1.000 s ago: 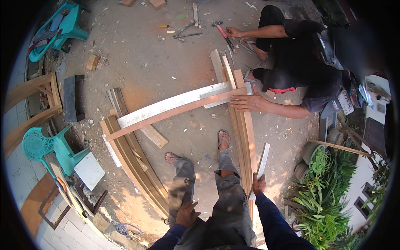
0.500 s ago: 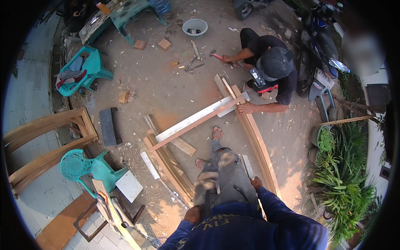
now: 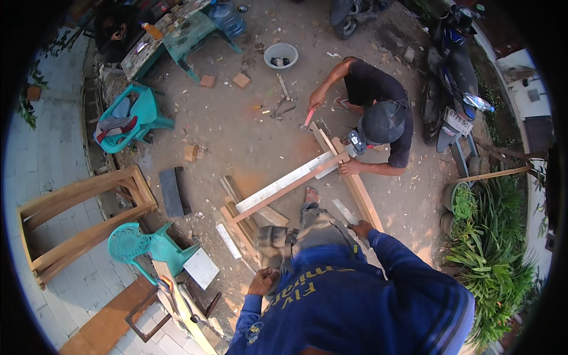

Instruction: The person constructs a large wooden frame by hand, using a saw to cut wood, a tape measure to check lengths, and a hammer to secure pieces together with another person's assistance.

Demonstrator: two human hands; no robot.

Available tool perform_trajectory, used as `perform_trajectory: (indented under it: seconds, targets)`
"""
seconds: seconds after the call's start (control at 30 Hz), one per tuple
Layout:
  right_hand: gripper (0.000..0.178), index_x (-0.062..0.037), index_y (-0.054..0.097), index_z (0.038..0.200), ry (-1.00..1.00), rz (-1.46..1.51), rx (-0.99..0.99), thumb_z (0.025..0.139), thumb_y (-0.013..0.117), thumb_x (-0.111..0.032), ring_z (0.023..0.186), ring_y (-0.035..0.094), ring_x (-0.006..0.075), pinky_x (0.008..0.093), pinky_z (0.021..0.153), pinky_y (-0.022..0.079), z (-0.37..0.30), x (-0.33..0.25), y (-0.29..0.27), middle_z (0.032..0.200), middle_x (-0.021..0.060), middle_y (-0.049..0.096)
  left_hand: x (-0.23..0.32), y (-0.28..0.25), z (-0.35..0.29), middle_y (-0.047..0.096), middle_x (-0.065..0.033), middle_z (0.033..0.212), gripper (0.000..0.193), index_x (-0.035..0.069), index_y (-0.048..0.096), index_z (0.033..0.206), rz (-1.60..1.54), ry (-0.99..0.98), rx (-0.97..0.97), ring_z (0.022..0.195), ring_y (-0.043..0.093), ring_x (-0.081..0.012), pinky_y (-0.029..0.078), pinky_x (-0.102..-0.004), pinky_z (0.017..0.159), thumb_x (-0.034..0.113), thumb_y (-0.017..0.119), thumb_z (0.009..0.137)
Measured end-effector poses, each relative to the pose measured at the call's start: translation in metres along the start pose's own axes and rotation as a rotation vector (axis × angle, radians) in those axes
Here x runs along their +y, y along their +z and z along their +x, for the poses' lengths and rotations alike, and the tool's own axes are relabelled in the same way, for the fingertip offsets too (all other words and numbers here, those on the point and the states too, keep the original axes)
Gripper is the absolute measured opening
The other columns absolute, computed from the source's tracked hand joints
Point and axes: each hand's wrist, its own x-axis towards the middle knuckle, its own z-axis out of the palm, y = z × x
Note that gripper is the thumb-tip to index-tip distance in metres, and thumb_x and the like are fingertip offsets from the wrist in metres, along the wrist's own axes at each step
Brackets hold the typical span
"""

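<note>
My right hand (image 3: 360, 229) is closed round a long pale strip of wood (image 3: 345, 212), beside the right-hand beam (image 3: 365, 201) of a wooden frame. My left hand (image 3: 263, 281) is curled beside my left trouser leg; whatever its fingers hold is hidden. A white-faced crossbar (image 3: 284, 184) with a brown edge spans the frame from the left beam (image 3: 239, 228) to the right one. At the far right corner a crouching person (image 3: 384, 118) grips a red-handled hammer (image 3: 310, 117) by the joint and rests the other hand on the beam.
Left stand green plastic chairs (image 3: 151, 112) and a curved wooden frame (image 3: 89, 216). Pliers (image 3: 284, 109), wood blocks (image 3: 191, 152) and a grey basin (image 3: 281, 56) sit on the ground ahead. A motorbike (image 3: 458, 83) and leafy plants (image 3: 491, 236) line the right side.
My right hand has moved forward with the pale strip. My left hand has come slightly forward, away from my thigh. The other person's hammer has swung back toward the frame's far corner.
</note>
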Motion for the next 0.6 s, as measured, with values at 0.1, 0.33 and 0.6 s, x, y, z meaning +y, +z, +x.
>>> perform_trajectory:
  seconds: [0.1,0.33,0.6]
  targets:
    - [0.095,0.0085,0.051,0.139,-0.012,0.065,0.083,0.079,0.065,-0.064,0.130,0.055,0.0394,0.0421,0.110,0.042,0.008,0.015,-0.026,0.139,0.0300,0.055,0.026,0.013,0.012,0.065,0.0053,0.079,0.018,0.001,0.071,0.092,-0.034,0.056,-0.040,0.073,0.053,-0.0031,0.045,-0.0224,0.068,0.017,0.064,0.098]
    - [0.107,0.0124,0.045,0.141,-0.051,0.266,-0.014,0.079,0.065,-0.072,0.113,0.065,0.0371,0.0413,0.101,0.048,0.009,-0.026,-0.032,0.114,0.0261,0.069,0.106,-0.035,0.046,0.070,0.0021,0.080,0.021,0.001,0.072,0.089,0.115,0.247,-0.093,0.072,0.058,-0.0042,0.047,-0.0235,0.066,0.019,0.064,0.098]
    - [0.091,0.0015,0.063,0.124,-0.012,0.714,0.055,0.080,0.059,-0.078,0.078,0.067,0.0236,0.0382,0.073,0.055,-0.013,-0.076,-0.006,0.092,0.0157,0.070,0.250,-0.097,0.154,0.070,0.0018,0.083,0.023,0.000,0.073,0.099,0.438,0.235,-0.323,0.075,0.058,-0.0045,0.047,-0.0222,0.069,0.020,0.062,0.097]
